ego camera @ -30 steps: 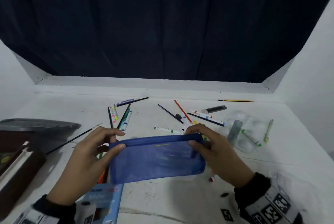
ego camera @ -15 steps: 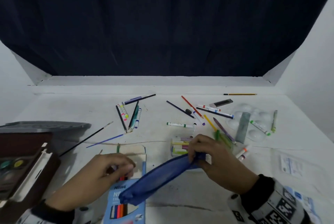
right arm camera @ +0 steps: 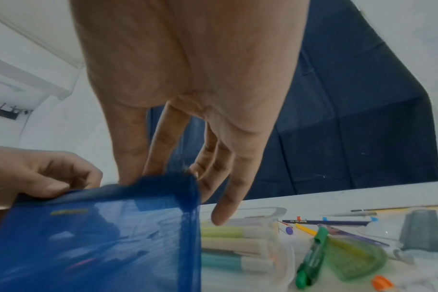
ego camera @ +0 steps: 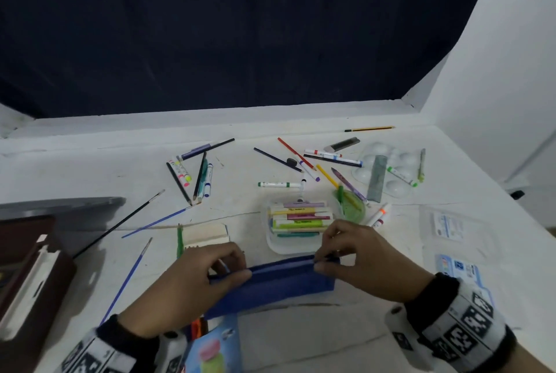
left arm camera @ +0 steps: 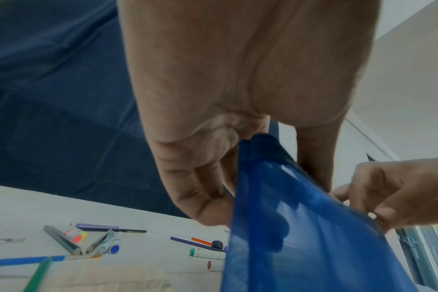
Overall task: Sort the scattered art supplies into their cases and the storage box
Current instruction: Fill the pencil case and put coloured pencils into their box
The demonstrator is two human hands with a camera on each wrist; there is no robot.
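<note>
Pouch [ego camera: 272,282], blue mesh, stretched level between both hands at 6 o'clock of table [ego camera: 75,162], top edge up. Left hand [ego camera: 192,285] pinches left top corner, thumb against fingers. Right hand [ego camera: 365,261] pinches right top corner, thumb and forefinger closed on edge, other fingers loose. Half second earlier pouch slanted down toward left hand; now horizontal. Marker tray [ego camera: 296,222] just beyond, 12 o'clock of pouch.
</note>
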